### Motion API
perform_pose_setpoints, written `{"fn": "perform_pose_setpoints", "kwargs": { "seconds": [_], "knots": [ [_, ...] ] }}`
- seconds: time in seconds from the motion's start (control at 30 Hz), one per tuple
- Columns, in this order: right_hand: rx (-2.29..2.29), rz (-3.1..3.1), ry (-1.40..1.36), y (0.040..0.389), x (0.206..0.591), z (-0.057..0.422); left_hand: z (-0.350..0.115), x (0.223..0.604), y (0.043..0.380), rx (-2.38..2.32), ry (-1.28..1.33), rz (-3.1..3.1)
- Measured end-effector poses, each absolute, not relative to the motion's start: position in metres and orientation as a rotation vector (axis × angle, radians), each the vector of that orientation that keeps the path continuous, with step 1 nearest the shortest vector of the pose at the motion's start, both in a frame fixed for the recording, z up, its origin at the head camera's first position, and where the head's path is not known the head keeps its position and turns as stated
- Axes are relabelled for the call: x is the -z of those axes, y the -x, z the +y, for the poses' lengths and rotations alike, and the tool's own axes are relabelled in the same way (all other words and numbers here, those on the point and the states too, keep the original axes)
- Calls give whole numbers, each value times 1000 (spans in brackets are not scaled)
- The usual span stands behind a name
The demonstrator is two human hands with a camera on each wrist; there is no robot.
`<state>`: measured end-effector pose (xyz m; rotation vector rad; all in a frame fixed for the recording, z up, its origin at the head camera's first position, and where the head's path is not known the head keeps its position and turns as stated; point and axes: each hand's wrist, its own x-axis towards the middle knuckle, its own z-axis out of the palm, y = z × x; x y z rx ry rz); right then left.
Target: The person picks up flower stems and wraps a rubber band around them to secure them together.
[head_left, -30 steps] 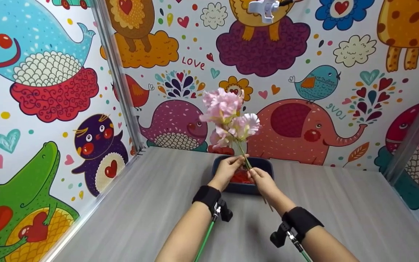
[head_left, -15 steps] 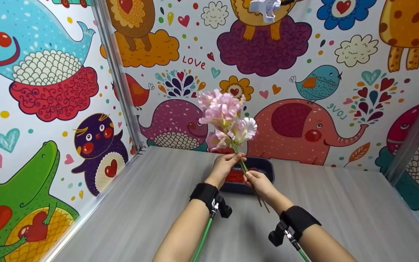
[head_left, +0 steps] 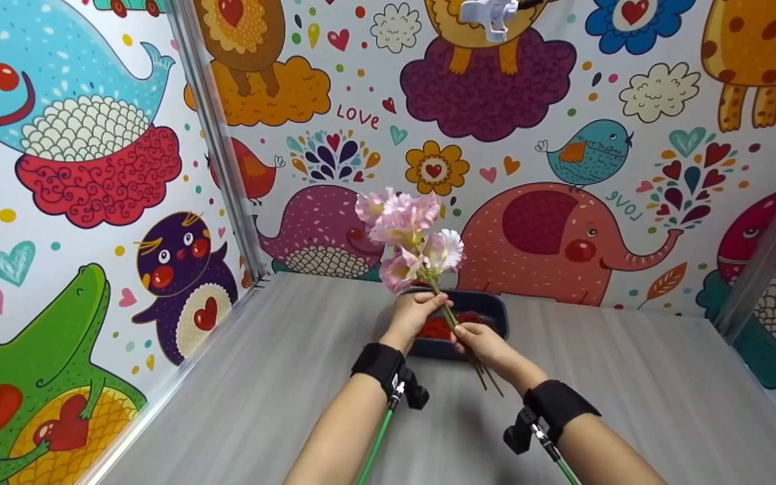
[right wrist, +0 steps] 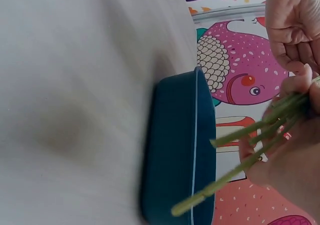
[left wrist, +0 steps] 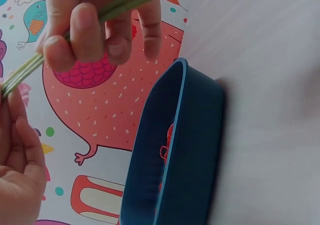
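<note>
I see the left hand pinching thin green stems, their ruffled pale-pink flowers above it, while the right hand grips the stems lower down; a dark-blue, rounded-rectangular tub stands beyond both hands.

Passing room either side of the blue bin, patterned wall behind.
</note>
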<state>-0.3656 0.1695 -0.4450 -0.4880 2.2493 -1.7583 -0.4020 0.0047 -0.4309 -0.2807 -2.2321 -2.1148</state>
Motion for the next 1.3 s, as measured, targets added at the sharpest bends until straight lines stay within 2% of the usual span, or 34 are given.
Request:
{"fn": "perform_pose_setpoints", "kwargs": {
  "seconds": [0.27, 0.4, 0.57, 0.83, 1.1, 1.3],
  "knots": [
    [1678, 2349, 512, 378, 446, 173, -6, 435, 406, 2073, 227, -2215],
    [1589, 2664, 412, 394, 446, 180, -19, 436, 409, 1999, 151, -2212],
    [1127, 3054, 210, 415, 452, 191, -35, 444, 411, 1980, 173, -2230],
    [580, 3255, 266, 438, 490, 178, -48, 455, 412, 2022, 235, -2266],
    [324, 3154, 116, 458, 503, 164, -49, 431, 383, 2031, 323, -2300],
    [316, 3104, 75, 463, 502, 167, -46, 440, 392, 2037, 322, -2293]
  ]
}}
